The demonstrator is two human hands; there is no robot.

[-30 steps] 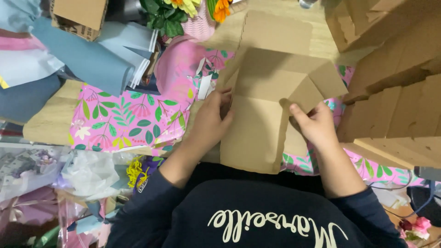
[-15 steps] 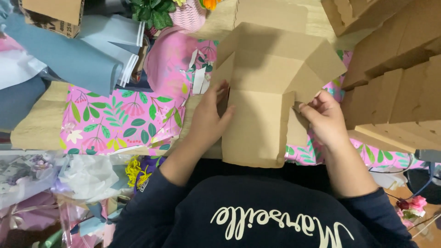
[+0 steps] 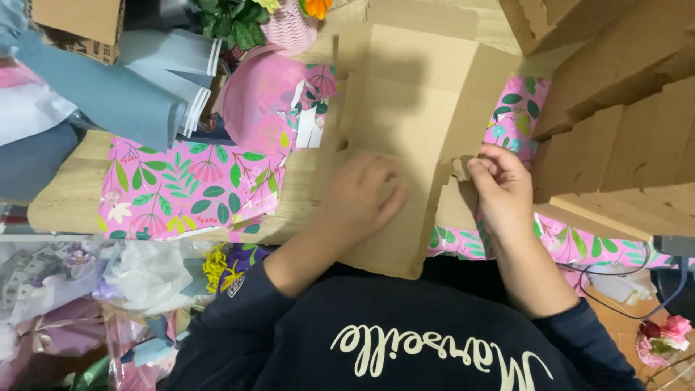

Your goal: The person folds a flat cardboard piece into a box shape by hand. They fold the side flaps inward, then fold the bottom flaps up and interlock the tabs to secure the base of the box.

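Note:
A flat brown cardboard box blank (image 3: 413,94) lies spread on the wooden table in front of me, partly over pink floral wrapping paper (image 3: 181,188). My left hand (image 3: 358,199) rests palm down on the blank's lower middle panel, fingers spread. My right hand (image 3: 499,185) pinches a small side flap at the blank's right edge, between thumb and fingers. My dark sleeves and printed shirt fill the bottom of the view.
Stacked folded cardboard boxes (image 3: 622,123) stand at the right. Blue and grey paper sheets (image 3: 108,80) lie at the upper left, a pink basket with flowers (image 3: 289,25) at the top. Tissue and ribbon (image 3: 145,275) sit below the table edge at left.
The cardboard blank has been flattened down onto the table from a raised, half-folded shape. My left hand moved onto its middle panel; my right hand shifted to the side flap.

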